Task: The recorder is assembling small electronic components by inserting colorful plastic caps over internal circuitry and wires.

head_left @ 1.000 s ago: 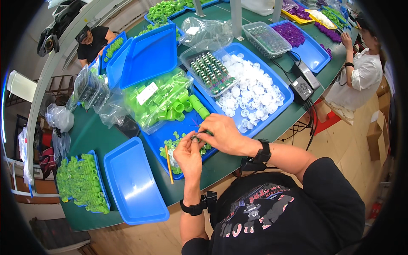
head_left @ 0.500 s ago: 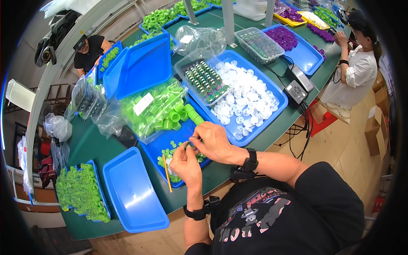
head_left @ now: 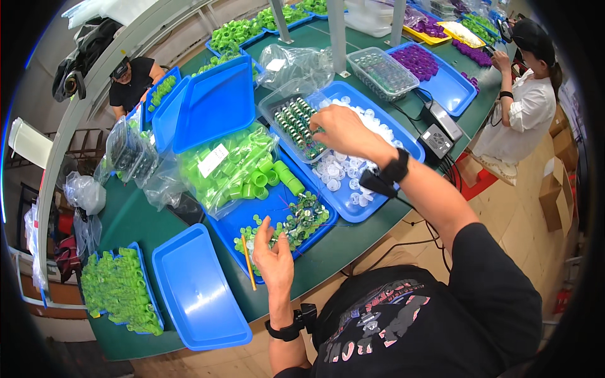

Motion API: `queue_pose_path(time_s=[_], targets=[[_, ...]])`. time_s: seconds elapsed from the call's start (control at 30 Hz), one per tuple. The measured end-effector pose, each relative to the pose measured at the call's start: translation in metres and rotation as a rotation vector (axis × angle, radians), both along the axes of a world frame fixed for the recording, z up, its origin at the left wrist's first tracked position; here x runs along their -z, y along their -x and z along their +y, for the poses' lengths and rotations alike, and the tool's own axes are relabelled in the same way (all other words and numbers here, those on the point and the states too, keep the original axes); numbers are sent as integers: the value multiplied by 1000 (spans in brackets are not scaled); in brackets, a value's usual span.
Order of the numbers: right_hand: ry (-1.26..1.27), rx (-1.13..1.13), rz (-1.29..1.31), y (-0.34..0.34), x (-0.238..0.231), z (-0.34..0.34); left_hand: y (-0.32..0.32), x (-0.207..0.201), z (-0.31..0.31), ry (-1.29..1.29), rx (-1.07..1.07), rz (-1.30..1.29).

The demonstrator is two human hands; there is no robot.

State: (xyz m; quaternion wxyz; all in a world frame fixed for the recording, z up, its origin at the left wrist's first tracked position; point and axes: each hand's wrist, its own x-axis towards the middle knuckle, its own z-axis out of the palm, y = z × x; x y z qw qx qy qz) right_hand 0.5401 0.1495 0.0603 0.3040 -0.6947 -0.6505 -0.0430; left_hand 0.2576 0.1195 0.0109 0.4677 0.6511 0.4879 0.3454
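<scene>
My left hand (head_left: 272, 257) hovers over the near blue tray (head_left: 230, 220), its thumb and fingers apart and nothing visible between them. In that tray lie small green and clear round parts (head_left: 302, 217), several bright green cups and a yellow stick (head_left: 248, 258) leaning over the near rim. My right hand (head_left: 345, 131) reaches over a clear plastic box (head_left: 277, 104) with rows of small round striped electronic parts (head_left: 295, 120). Its fingertips are pinched together at the box's right side; whatever they hold is too small to tell. The box rests on a blue tray of translucent white round caps (head_left: 337, 170).
A clear bag of green cups (head_left: 220, 164) lies over the near tray's far side. Left stand a bare blue tray (head_left: 201, 286) and a tray heaped with green cups (head_left: 120, 290). A grey power unit (head_left: 436, 140) with cables sits right. Two other people work nearby.
My hands were together over the near tray, both on a small part with thin wires. The right hand has moved up and right to the clear box; the left has loosened and stayed low.
</scene>
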Motion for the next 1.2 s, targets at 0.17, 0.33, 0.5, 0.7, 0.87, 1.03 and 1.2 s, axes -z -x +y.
queue_pose_path(time_s=[0.17,0.33,0.5,0.7,0.87,1.03,1.2], targets=[[567,32,-258,-20,19,31,12,4,4,9,3,-92],[673,17,-199,-16,11,38,16,-7,5,35,-12,-185],[783,-60,-158,-26,13,39,9,-19,5,92,34,-281],[736,-104,-74,-36,18,29,-10,-20,4,117,160,-348],[694,-162,-39,-36,16,32,-18,-20,5,153,216,-361],[334,-242,190,-44,8,22,-19,-22,6,144,225,-385],[43,-351,20,29,-27,-30,-44,-36,3,252,156,-575]])
